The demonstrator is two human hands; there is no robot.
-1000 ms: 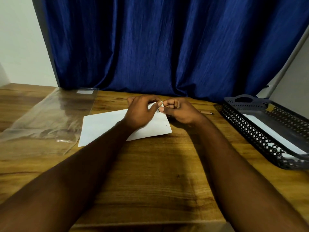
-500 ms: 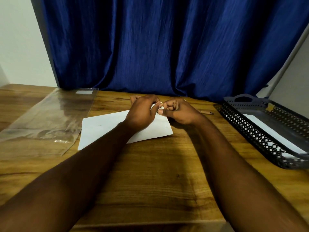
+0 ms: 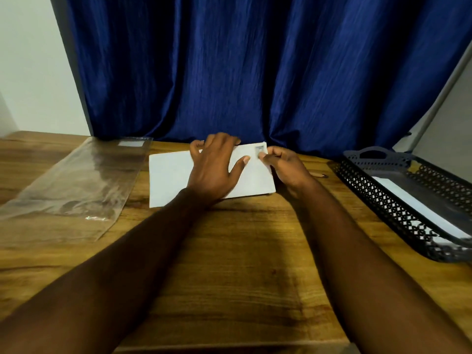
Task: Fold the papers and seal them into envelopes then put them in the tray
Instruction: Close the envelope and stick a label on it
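The white envelope [image 3: 176,175] lies flat on the wooden tabletop [image 3: 229,264], up near the blue curtain [image 3: 255,72], and both hands are on it. The left hand [image 3: 214,169] spreads open across the middle, palm down, pinning it. The right hand [image 3: 286,167] is curled at the far right corner, fingertips pinched just beside a small stamp [image 3: 259,148]; whether they grip the paper edge or only press on it, I cannot tell. The hands sit close together, thumbs nearly meeting.

This is light, thin stock, likely to skate on the smooth wood and crease if handled roughly, so that flat palm looks like the right anchor. To lift it, the long edges are the place to pinch, away from the flap. The dark mesh tray [image 3: 398,215] waits well to the right with a white piece already inside. A clear plastic sleeve [image 3: 71,190] rests off left, and a pencil [image 3: 318,174] peeks out beyond the right wrist.
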